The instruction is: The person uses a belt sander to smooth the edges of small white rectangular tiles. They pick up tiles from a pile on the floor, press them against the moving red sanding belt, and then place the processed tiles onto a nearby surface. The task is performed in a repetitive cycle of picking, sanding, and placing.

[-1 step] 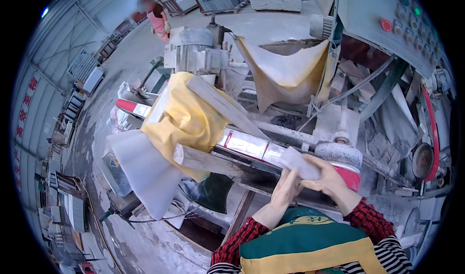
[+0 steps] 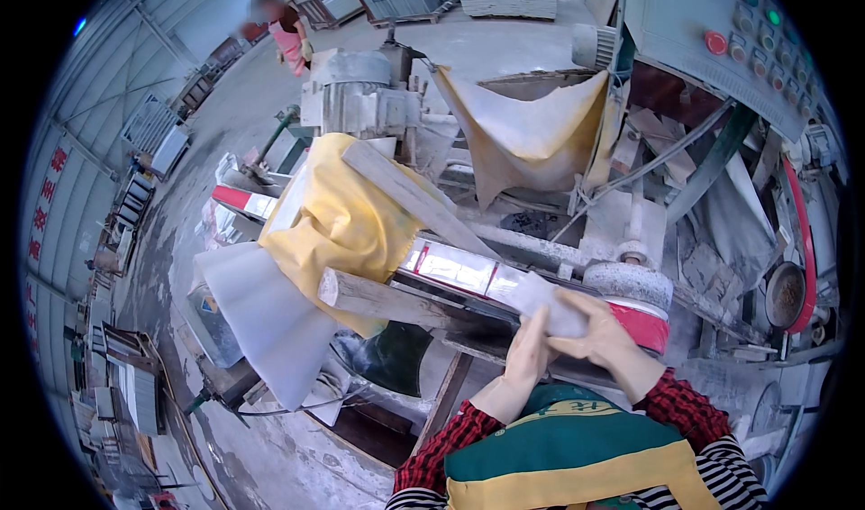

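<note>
two hands are working close together just beyond the green apron: the left hand is pressing its fingers along the near left edge of a pale block, and the right hand is wrapping the block's right side, so both grips are narrow and filled by that one piece. the block is sitting over the near end of the shiny strip, just beside the red-banded roller. against the earlier picture, little is changing: block and hands are appearing a touch further left, but the whole view is sliding that way too, so the same handling seems to be going on. the block's edges are blurring, its underside is staying hidden, and whether it is touching the strip i cannot tell; some fingertips are also disappearing behind it. further off, the yellow cloth is covering part of the strip, and, far back, a co-worker in pink is standing, too small to read clearly.
</note>
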Demonstrator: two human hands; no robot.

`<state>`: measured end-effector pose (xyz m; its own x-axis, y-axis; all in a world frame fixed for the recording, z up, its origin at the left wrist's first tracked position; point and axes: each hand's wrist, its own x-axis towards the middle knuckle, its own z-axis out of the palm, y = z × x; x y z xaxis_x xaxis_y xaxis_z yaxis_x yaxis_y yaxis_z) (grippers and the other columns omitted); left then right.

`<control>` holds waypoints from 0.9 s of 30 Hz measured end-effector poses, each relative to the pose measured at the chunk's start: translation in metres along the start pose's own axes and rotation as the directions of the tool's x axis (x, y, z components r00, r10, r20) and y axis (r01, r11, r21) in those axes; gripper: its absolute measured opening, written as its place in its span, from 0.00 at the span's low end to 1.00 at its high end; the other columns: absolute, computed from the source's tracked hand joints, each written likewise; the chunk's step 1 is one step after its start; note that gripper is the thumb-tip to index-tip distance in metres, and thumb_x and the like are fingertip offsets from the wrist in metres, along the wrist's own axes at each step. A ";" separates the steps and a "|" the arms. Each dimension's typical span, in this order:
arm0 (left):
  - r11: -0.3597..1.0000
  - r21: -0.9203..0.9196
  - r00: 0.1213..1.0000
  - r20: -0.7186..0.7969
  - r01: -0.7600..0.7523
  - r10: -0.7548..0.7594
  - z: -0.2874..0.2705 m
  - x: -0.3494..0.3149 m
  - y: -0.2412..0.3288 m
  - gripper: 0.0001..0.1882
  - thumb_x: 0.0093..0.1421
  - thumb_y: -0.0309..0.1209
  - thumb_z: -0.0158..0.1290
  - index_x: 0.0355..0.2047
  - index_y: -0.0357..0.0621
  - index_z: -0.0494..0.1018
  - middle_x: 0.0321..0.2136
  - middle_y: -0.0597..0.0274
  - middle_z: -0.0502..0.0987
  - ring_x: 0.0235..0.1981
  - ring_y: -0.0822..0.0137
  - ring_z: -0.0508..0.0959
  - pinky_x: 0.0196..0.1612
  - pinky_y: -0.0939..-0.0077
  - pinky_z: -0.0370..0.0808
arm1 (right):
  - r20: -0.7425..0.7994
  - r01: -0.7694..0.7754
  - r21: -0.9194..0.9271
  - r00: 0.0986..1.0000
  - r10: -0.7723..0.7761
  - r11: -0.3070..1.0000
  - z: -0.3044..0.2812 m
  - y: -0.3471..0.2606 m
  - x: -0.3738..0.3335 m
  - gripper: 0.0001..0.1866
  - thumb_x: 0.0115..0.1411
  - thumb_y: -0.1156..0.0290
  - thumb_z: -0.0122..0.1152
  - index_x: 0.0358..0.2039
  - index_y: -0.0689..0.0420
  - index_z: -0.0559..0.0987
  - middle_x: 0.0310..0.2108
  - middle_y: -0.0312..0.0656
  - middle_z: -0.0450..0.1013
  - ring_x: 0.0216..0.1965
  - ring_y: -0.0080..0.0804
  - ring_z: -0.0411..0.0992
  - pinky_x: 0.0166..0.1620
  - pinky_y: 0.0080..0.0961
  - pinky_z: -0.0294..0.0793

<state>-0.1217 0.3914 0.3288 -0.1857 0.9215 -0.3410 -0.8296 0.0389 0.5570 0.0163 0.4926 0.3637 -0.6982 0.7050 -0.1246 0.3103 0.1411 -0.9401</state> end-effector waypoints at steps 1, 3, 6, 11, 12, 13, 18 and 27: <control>0.996 -0.083 0.999 -0.031 -0.009 0.007 -0.007 0.008 -0.006 0.34 0.83 0.46 0.42 0.79 0.38 0.54 0.75 0.49 0.65 0.75 0.53 0.66 0.77 0.53 0.64 | -0.033 0.211 -0.204 0.975 -0.222 0.956 0.008 0.009 0.000 0.49 0.47 0.60 0.89 0.68 0.62 0.76 0.66 0.57 0.74 0.67 0.53 0.73 0.70 0.42 0.72; 0.989 -0.148 0.999 -0.039 -0.003 -0.003 -0.002 0.006 -0.005 0.33 0.83 0.47 0.41 0.78 0.39 0.57 0.74 0.50 0.66 0.75 0.52 0.66 0.76 0.51 0.65 | -0.056 0.416 -0.445 0.871 -0.488 0.793 0.015 0.010 0.004 0.45 0.45 0.61 0.89 0.61 0.64 0.79 0.62 0.59 0.76 0.62 0.58 0.76 0.65 0.43 0.77; 0.966 -0.251 0.993 -0.084 0.063 -0.087 0.000 -0.005 0.000 0.33 0.83 0.50 0.39 0.78 0.44 0.56 0.74 0.51 0.66 0.74 0.49 0.67 0.74 0.43 0.65 | 0.026 0.499 -0.458 0.834 -0.551 0.735 0.009 -0.016 0.003 0.41 0.43 0.63 0.88 0.55 0.66 0.80 0.56 0.59 0.78 0.58 0.60 0.78 0.60 0.45 0.81; 0.962 -0.260 0.991 -0.083 0.079 -0.104 0.012 -0.014 0.013 0.34 0.82 0.54 0.39 0.78 0.47 0.56 0.74 0.51 0.65 0.73 0.47 0.67 0.73 0.39 0.65 | 0.054 0.521 -0.542 0.805 -0.591 0.660 0.008 -0.053 0.009 0.38 0.38 0.64 0.85 0.50 0.65 0.79 0.47 0.54 0.77 0.49 0.57 0.76 0.54 0.45 0.79; 0.964 -0.257 0.993 -0.079 0.066 -0.089 0.014 -0.014 0.014 0.34 0.81 0.54 0.39 0.78 0.47 0.57 0.74 0.51 0.65 0.73 0.46 0.67 0.73 0.39 0.65 | 0.047 0.520 -0.557 0.798 -0.600 0.648 0.009 -0.057 0.011 0.38 0.38 0.64 0.85 0.50 0.65 0.79 0.46 0.53 0.76 0.47 0.56 0.75 0.53 0.45 0.79; 0.960 -0.270 0.993 -0.063 0.076 -0.096 0.012 -0.015 0.017 0.35 0.81 0.55 0.39 0.78 0.47 0.57 0.74 0.51 0.66 0.73 0.47 0.67 0.73 0.39 0.65 | 0.058 0.520 -0.552 0.803 -0.593 0.652 0.011 -0.060 0.014 0.37 0.38 0.63 0.84 0.49 0.65 0.79 0.46 0.52 0.76 0.47 0.55 0.75 0.53 0.45 0.78; 0.969 -0.219 0.993 0.017 0.114 -0.113 0.012 -0.009 0.016 0.37 0.81 0.59 0.37 0.80 0.50 0.55 0.75 0.52 0.64 0.76 0.47 0.63 0.76 0.41 0.63 | 0.057 0.463 -0.677 0.808 -0.587 0.571 0.002 -0.047 0.018 0.39 0.49 0.50 0.80 0.55 0.63 0.79 0.57 0.57 0.76 0.61 0.58 0.74 0.68 0.52 0.73; 0.945 -0.309 0.990 0.123 0.108 -0.073 -0.015 0.005 0.005 0.40 0.79 0.61 0.33 0.81 0.50 0.55 0.79 0.55 0.58 0.79 0.48 0.59 0.81 0.43 0.51 | -0.108 0.509 -0.733 0.567 -0.817 0.451 -0.074 -0.054 0.074 0.28 0.59 0.55 0.73 0.53 0.60 0.78 0.46 0.52 0.78 0.50 0.54 0.79 0.55 0.46 0.79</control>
<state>-0.1348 0.3908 0.3184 -0.0586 0.9566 -0.2854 -0.9666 0.0171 0.2557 -0.0041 0.5889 0.4285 -0.5795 0.3597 0.7313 0.2572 0.9322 -0.2546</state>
